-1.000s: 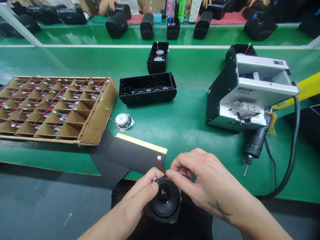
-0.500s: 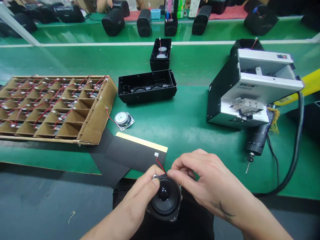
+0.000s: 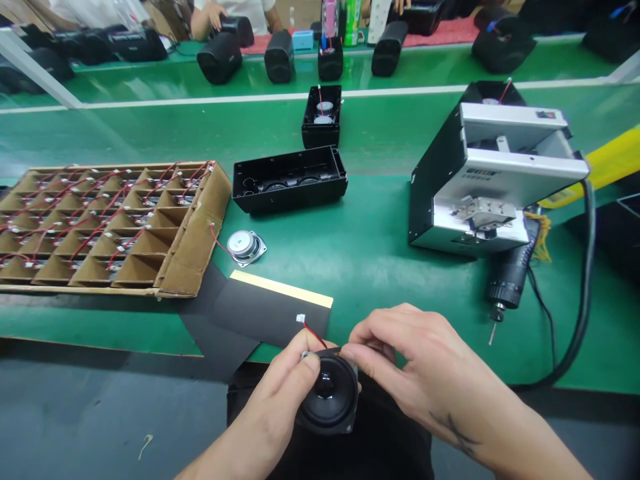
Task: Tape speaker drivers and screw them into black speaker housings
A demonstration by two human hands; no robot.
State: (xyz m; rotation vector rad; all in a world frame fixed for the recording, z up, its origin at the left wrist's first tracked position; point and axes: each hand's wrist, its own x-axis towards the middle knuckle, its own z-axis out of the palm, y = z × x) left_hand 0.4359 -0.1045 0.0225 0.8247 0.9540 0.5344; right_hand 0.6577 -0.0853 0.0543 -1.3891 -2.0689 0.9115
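Note:
My left hand (image 3: pixel 287 373) grips a round black loudspeaker driver (image 3: pixel 329 395) by its upper left edge, thumb on the rim, cone facing up. From behind it a red wire (image 3: pixel 313 333) with a white plug (image 3: pixel 301 319) sticks up. My right hand (image 3: pixel 387 350) pinches a thin black strip (image 3: pixel 336 351) at the driver's top edge; its far end is hidden by the fingers. Beyond the hands lie black sheets (image 3: pixel 273 307), one with a yellow edge. A second driver (image 3: pixel 247 248) rests magnet up on the green bench.
A cardboard tray (image 3: pixel 193 247) of wired drivers stands at left. Open black speaker housings (image 3: pixel 290 183) sit ahead. On the right are a silver and black machine (image 3: pixel 493 183), an electric screwdriver (image 3: pixel 507 280) and a thick black cable (image 3: pixel 583 300). A co-worker's hand (image 3: pixel 216 15) shows across the bench.
My right hand has drawn slightly right from the driver's edge, and more of the black strip shows. The white plug has swung left. The view has shifted a little.

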